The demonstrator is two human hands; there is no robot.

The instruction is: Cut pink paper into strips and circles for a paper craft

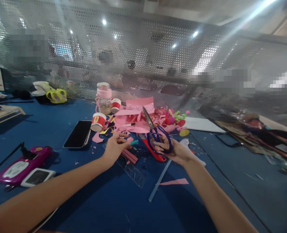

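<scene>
My right hand [175,150] is closed round the dark blue handles of a pair of scissors [150,120], whose blades point up and away from me. Left of it, my left hand [114,149] has its fingers drawn together; a small pink bit and a teal piece [134,142] show at the fingertips, but whether they are gripped is unclear. Below lie pink strips [130,156] and a clear ruler [136,176]. Under the scissors is a red-handled tool [155,153]. A translucent stick [159,181] and a pink paper strip [176,182] lie nearer me.
Pink paper [143,124] and scraps are heaped at the back, beside paper cups [98,122] and a bottle [104,100]. A phone [77,134] and purple device [24,168] lie left. Behind stands a perforated metal screen [138,42]; cardboard [243,139] lies right.
</scene>
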